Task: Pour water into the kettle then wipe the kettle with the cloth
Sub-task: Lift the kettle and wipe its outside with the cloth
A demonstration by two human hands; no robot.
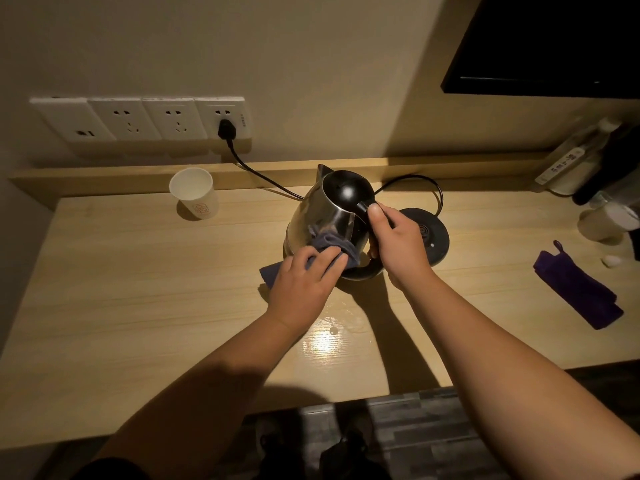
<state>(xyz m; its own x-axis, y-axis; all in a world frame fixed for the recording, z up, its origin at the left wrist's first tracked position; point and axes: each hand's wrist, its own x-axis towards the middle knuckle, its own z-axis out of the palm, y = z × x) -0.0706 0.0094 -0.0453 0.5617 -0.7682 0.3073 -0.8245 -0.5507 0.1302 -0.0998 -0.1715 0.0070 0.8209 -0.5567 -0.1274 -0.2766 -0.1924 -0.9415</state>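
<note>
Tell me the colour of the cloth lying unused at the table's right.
Dark purple folded cloth, seen in the head view.

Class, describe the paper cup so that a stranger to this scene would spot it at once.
Start at the white wall sockets. Directly below them, on the wooden desk by the raised back ledge, stands the paper cup, left of the steel kettle. It is the only white, open-topped container there, with a faint printed logo.
</note>
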